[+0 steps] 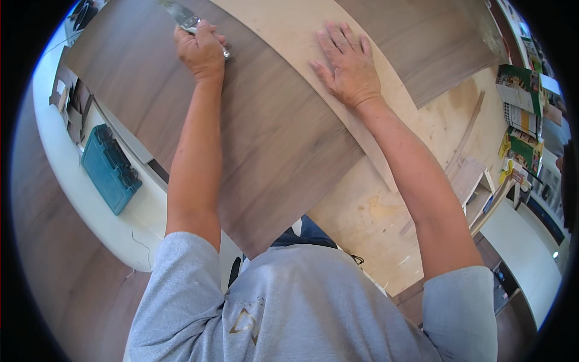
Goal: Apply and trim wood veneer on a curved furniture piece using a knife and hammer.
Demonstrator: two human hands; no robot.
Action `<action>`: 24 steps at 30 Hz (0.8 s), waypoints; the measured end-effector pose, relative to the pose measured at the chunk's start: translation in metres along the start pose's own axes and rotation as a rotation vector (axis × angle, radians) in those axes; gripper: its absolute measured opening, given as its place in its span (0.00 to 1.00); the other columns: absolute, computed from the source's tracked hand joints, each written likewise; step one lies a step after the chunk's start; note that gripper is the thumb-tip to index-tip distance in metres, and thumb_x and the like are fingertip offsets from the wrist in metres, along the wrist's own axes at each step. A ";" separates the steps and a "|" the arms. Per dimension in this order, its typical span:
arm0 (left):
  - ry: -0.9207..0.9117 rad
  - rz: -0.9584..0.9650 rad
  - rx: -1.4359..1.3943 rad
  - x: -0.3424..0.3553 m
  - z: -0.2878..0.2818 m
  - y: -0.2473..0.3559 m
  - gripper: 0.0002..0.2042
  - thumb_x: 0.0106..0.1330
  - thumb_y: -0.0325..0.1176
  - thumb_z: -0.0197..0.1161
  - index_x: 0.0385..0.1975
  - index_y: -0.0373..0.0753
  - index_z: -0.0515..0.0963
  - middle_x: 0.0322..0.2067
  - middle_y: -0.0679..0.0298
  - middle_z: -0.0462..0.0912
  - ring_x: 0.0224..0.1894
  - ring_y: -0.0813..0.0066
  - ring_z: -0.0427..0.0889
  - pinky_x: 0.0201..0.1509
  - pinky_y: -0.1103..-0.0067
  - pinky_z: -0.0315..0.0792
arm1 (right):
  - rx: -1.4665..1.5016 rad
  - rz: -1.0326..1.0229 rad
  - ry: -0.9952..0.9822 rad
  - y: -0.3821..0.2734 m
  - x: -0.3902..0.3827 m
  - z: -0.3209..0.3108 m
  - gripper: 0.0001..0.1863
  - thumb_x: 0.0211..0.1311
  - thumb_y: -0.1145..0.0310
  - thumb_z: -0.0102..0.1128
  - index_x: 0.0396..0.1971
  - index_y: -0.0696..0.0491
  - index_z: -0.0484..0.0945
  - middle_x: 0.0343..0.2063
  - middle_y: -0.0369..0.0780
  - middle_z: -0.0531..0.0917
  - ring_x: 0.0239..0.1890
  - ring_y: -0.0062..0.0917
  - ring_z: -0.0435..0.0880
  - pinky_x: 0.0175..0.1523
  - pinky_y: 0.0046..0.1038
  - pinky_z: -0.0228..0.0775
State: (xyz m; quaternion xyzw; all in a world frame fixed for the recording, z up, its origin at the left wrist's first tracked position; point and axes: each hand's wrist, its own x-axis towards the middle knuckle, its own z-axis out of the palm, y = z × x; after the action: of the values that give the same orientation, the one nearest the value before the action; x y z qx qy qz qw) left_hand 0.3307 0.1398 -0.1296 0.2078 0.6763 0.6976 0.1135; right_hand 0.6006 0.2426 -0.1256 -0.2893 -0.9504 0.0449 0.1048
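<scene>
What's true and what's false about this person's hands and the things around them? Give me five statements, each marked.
1. The left hand grips a flat-bladed tool. True.
2. The right hand is clenched in a fist. False: its fingers are spread over the pale board.
3. A teal case is to the left of the left forearm. True.
4. The person's shirt is bright red. False: it is grey.
5. Both forearms are bare. True.
</scene>
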 end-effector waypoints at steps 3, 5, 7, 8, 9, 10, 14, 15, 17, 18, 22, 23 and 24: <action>0.047 -0.074 0.001 0.000 0.011 0.000 0.09 0.73 0.29 0.56 0.47 0.34 0.68 0.28 0.59 0.81 0.20 0.75 0.80 0.24 0.77 0.77 | 0.034 0.029 0.006 0.006 -0.013 -0.010 0.40 0.66 0.37 0.56 0.73 0.43 0.66 0.76 0.40 0.60 0.80 0.39 0.51 0.79 0.56 0.42; 0.042 -0.046 0.011 0.002 0.009 -0.005 0.12 0.72 0.29 0.56 0.50 0.32 0.67 0.29 0.59 0.82 0.19 0.75 0.81 0.24 0.77 0.77 | 0.038 0.058 0.003 0.009 -0.033 -0.028 0.46 0.61 0.33 0.60 0.74 0.45 0.65 0.77 0.42 0.59 0.80 0.41 0.49 0.78 0.58 0.40; 0.045 -0.023 0.033 0.003 0.002 -0.007 0.14 0.72 0.29 0.57 0.53 0.31 0.67 0.30 0.59 0.82 0.18 0.74 0.81 0.24 0.78 0.77 | 0.127 0.182 -0.159 0.006 -0.070 -0.064 0.59 0.47 0.29 0.69 0.76 0.45 0.59 0.78 0.47 0.53 0.80 0.48 0.44 0.78 0.60 0.37; 0.045 -0.014 0.052 0.004 0.000 -0.006 0.16 0.71 0.29 0.57 0.54 0.30 0.67 0.29 0.59 0.82 0.18 0.74 0.82 0.25 0.78 0.78 | 0.120 0.244 -0.239 0.009 -0.095 -0.076 0.64 0.41 0.31 0.73 0.78 0.45 0.55 0.79 0.48 0.49 0.80 0.52 0.42 0.78 0.61 0.37; 0.044 -0.005 0.070 0.005 -0.001 -0.005 0.17 0.71 0.29 0.58 0.55 0.30 0.67 0.29 0.59 0.82 0.19 0.73 0.82 0.26 0.77 0.78 | 0.112 0.307 -0.320 0.012 -0.121 -0.085 0.70 0.36 0.33 0.78 0.79 0.44 0.51 0.80 0.49 0.46 0.80 0.55 0.40 0.77 0.63 0.37; 0.048 -0.004 0.071 0.006 -0.002 -0.003 0.17 0.71 0.29 0.58 0.55 0.30 0.67 0.29 0.59 0.82 0.19 0.73 0.82 0.26 0.77 0.78 | 0.113 0.303 -0.319 0.010 -0.141 -0.093 0.70 0.36 0.33 0.78 0.79 0.44 0.51 0.80 0.49 0.46 0.80 0.55 0.40 0.77 0.63 0.37; 0.050 0.007 0.106 0.001 0.008 0.000 0.14 0.71 0.29 0.58 0.51 0.31 0.68 0.28 0.59 0.82 0.20 0.73 0.83 0.26 0.76 0.78 | -0.039 0.507 -0.602 0.012 -0.187 -0.113 0.74 0.31 0.44 0.84 0.80 0.42 0.46 0.80 0.48 0.40 0.79 0.61 0.36 0.74 0.70 0.39; 0.060 0.001 0.109 0.000 0.011 -0.001 0.10 0.71 0.29 0.57 0.46 0.31 0.70 0.29 0.58 0.83 0.20 0.74 0.83 0.26 0.77 0.79 | -0.072 0.534 -0.623 0.012 -0.193 -0.114 0.74 0.31 0.47 0.85 0.80 0.42 0.45 0.81 0.47 0.38 0.79 0.63 0.35 0.73 0.72 0.41; 0.057 0.011 0.125 0.001 0.012 0.000 0.10 0.71 0.29 0.58 0.46 0.31 0.70 0.29 0.58 0.83 0.20 0.73 0.83 0.26 0.77 0.79 | -0.066 0.534 -0.604 0.014 -0.196 -0.112 0.74 0.32 0.47 0.85 0.80 0.41 0.45 0.81 0.47 0.38 0.79 0.63 0.35 0.72 0.73 0.42; 0.064 0.025 0.143 0.000 0.011 0.001 0.10 0.70 0.29 0.58 0.46 0.31 0.70 0.29 0.58 0.84 0.20 0.73 0.83 0.26 0.77 0.79 | -0.058 0.523 -0.583 0.014 -0.197 -0.111 0.73 0.33 0.47 0.84 0.80 0.41 0.45 0.81 0.47 0.38 0.79 0.63 0.35 0.72 0.73 0.44; 0.053 0.040 0.191 -0.003 0.011 0.003 0.10 0.70 0.28 0.58 0.45 0.31 0.71 0.29 0.57 0.84 0.20 0.73 0.83 0.26 0.76 0.79 | -0.062 0.521 -0.597 0.015 -0.198 -0.108 0.72 0.35 0.48 0.83 0.80 0.41 0.45 0.81 0.47 0.39 0.79 0.63 0.35 0.72 0.73 0.44; 0.052 0.030 0.168 -0.004 0.010 0.003 0.10 0.70 0.28 0.58 0.46 0.31 0.71 0.29 0.57 0.84 0.20 0.72 0.83 0.25 0.76 0.79 | -0.052 0.511 -0.587 0.015 -0.200 -0.108 0.71 0.36 0.48 0.83 0.80 0.41 0.45 0.81 0.47 0.39 0.79 0.63 0.35 0.72 0.73 0.45; 0.051 0.020 0.145 -0.004 0.010 0.002 0.10 0.70 0.28 0.59 0.46 0.31 0.70 0.29 0.58 0.84 0.20 0.72 0.83 0.25 0.76 0.79 | -0.043 0.499 -0.578 0.015 -0.201 -0.108 0.70 0.37 0.48 0.83 0.80 0.41 0.45 0.81 0.47 0.39 0.79 0.63 0.36 0.72 0.73 0.45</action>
State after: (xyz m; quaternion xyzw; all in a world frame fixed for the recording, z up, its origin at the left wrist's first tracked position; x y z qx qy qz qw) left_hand 0.3392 0.1466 -0.1279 0.2043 0.7256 0.6529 0.0738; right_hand 0.7961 0.1457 -0.0575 -0.4895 -0.8418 0.1286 -0.1876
